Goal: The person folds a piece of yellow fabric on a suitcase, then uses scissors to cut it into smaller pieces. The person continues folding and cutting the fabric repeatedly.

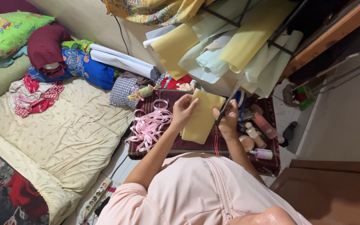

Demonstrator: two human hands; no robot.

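Cream mattress (63,137) on white-tiled floor (286,112), beige wall (76,21)

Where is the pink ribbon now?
The pink ribbon lies in a loose pile on the dark red cloth, just left of the left hand that holds the yellow sheet.

- Dressed in a pale pink top (196,187), filling the frame from 5 to 7 o'clock.
- Short sleeves (123,200), ending above the elbow; forearms bare.
- Raised seam or placket (221,183) running down the middle of the top, toward 6 o'clock.
- Soft folds in the cloth over the chest and shoulders.
- Left hand (184,110) and right hand (228,118) bare: no gloves, rings or watch to be seen.
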